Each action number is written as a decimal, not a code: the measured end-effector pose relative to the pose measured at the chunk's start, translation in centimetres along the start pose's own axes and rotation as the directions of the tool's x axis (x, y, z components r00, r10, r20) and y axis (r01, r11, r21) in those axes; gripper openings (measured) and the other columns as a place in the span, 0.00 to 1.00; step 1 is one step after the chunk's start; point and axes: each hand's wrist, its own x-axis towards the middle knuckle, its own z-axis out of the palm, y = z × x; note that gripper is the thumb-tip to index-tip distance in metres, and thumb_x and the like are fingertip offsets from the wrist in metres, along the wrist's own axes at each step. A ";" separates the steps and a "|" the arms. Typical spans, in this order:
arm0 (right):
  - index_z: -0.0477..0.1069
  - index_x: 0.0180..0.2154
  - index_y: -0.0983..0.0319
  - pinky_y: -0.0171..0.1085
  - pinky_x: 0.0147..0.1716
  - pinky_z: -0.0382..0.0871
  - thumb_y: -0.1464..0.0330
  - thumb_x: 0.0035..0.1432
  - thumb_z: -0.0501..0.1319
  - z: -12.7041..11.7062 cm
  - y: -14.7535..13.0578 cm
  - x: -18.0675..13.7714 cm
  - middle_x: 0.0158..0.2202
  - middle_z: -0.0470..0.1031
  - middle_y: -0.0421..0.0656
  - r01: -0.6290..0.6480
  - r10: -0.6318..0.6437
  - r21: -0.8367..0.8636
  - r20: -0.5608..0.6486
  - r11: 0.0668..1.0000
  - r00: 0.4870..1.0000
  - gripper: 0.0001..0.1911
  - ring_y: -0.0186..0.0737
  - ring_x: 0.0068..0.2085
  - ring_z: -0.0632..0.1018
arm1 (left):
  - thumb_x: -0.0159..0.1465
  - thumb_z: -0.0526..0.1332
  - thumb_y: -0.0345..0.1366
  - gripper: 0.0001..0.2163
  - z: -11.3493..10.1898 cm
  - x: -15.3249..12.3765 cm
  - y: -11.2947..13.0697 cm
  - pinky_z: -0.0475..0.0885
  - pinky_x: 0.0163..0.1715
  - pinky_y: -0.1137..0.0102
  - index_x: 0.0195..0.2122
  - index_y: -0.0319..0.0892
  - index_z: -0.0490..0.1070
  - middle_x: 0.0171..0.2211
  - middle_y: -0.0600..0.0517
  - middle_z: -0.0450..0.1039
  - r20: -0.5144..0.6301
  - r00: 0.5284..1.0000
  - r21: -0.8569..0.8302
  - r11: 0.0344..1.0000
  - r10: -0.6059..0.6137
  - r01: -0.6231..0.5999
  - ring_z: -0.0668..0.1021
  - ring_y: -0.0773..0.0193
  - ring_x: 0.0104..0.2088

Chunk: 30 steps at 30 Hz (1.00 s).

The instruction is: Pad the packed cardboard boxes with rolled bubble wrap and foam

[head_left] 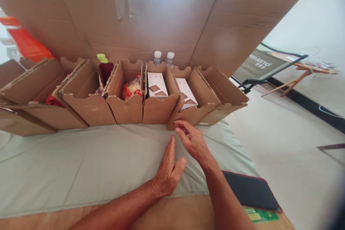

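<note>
A row of open cardboard bins (129,109) stands on a grey-green cloth (81,161). They hold a red carton with a green cap (104,70), a bagged snack (132,88), two white boxes (157,85) (185,92) and two clear bottles (157,58). My left hand (168,169) rests edge-down on the cloth, fingers straight and together, holding nothing. My right hand (192,142) hovers just in front of the bin with the right white box, fingers loosely curled and apart, empty.
A tall cardboard sheet (151,18) rises behind the bins. A dark flat case (250,190) and a green card (260,215) lie on the wooden table at right. A folding stand with a sign (262,66) is on the floor beyond. Something orange (27,45) sits far left.
</note>
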 end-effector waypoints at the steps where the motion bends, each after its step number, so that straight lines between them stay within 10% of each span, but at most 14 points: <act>1: 0.76 0.51 0.57 0.38 0.40 0.77 0.64 0.64 0.56 0.2 0.1 0.4 0.46 0.83 0.46 0.005 -0.005 0.009 -0.018 1.000 1.000 0.17 0.43 0.44 0.83 | 0.72 0.51 0.48 0.37 0.0 0.0 0.0 0.44 0.74 0.50 0.75 0.33 0.40 0.76 0.38 0.37 -0.003 1.000 -0.006 1.000 -0.005 0.005 0.47 0.49 0.76; 9: 0.75 0.54 0.62 0.40 0.33 0.76 0.61 0.59 0.59 -0.4 0.5 0.1 0.53 0.79 0.52 -0.017 0.017 0.002 -0.122 1.000 0.992 0.24 0.44 0.37 0.83 | 0.72 0.52 0.50 0.38 -0.1 0.0 0.0 0.45 0.74 0.49 0.75 0.35 0.40 0.76 0.38 0.38 0.016 1.000 -0.024 1.000 0.006 -0.005 0.48 0.46 0.75; 14: 0.73 0.57 0.59 0.37 0.36 0.74 0.61 0.67 0.56 -2.2 -5.4 0.0 0.37 0.81 0.42 0.104 -0.096 0.031 -0.190 0.994 0.977 0.20 0.37 0.31 0.80 | 0.72 0.52 0.49 0.35 -0.1 0.2 0.2 0.47 0.73 0.45 0.75 0.38 0.42 0.76 0.38 0.40 -0.011 1.000 -0.044 0.999 0.029 -0.029 0.50 0.45 0.75; 18: 0.62 0.67 0.56 0.40 0.41 0.71 0.66 0.67 0.57 -1.8 -10.4 4.0 0.37 0.82 0.41 0.097 -0.106 -0.299 -0.015 0.949 0.994 0.28 0.44 0.37 0.81 | 0.72 0.54 0.46 0.34 -0.1 -0.7 1.0 0.48 0.72 0.44 0.74 0.38 0.44 0.76 0.38 0.44 -0.056 0.989 0.003 0.990 0.140 -0.141 0.52 0.44 0.75; 23: 0.79 0.45 0.61 0.41 0.39 0.69 0.70 0.66 0.55 -0.2 -12.2 6.8 0.36 0.82 0.51 0.013 -0.002 -0.523 0.022 0.852 1.000 0.14 0.52 0.40 0.83 | 0.69 0.59 0.38 0.30 -1.7 -5.1 1.7 0.53 0.72 0.44 0.71 0.42 0.55 0.74 0.39 0.51 -0.088 0.977 0.117 0.976 0.192 -0.182 0.55 0.44 0.74; 30: 0.79 0.43 0.50 0.38 0.30 0.72 0.61 0.66 0.56 -6.1 -7.4 -9.8 0.34 0.83 0.41 0.264 -0.283 -0.294 -0.023 0.919 0.959 0.12 0.44 0.31 0.82 | 0.71 0.57 0.36 0.26 -8.7 -11.7 2.0 0.57 0.69 0.44 0.69 0.56 0.58 0.73 0.47 0.54 -0.416 0.867 0.193 0.958 0.275 -0.211 0.59 0.47 0.72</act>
